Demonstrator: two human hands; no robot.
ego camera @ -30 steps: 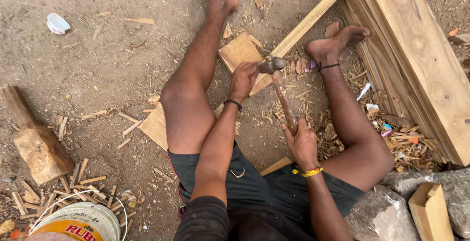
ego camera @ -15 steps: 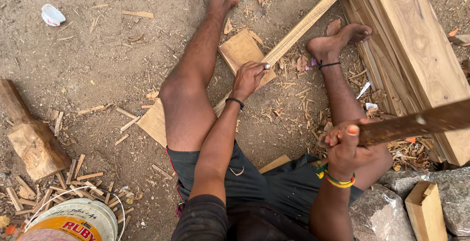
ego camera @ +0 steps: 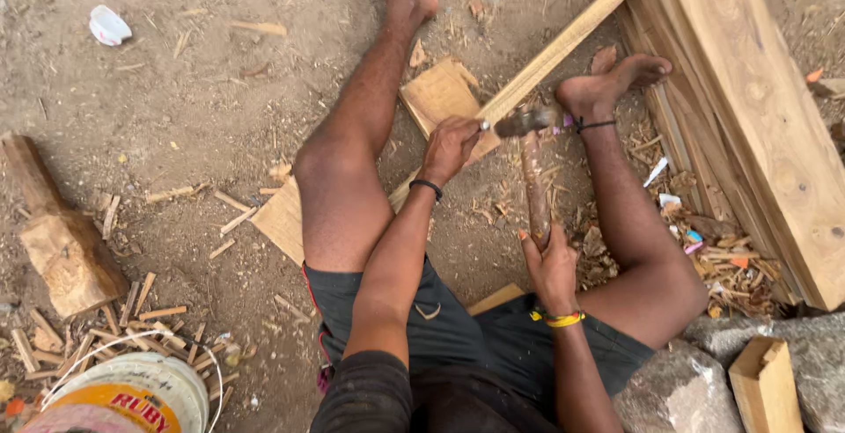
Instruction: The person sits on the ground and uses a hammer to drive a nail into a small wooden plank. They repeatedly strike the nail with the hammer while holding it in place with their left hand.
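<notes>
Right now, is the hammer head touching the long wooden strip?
Touching. In the head view the hammer head sits on the long wooden strip, no gap visible, beside the left hand.

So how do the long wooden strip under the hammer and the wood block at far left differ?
The long wooden strip is slim, pale and straight-sawn; the wood block is thick, rough and browner. The strip lies between the person's legs under the hammer, while the block lies untouched beside scattered offcuts. Both rest on dirt.

Open passage: bare dirt ground (ego camera: 202, 90) left of the legs. Obstructions: stacked pale wooden planks (ego camera: 748, 107) at right; rough brown wood block (ego camera: 57, 239) and white plastic bucket (ego camera: 132, 393) lower left; grey stone (ego camera: 678, 389) lower right.
</notes>
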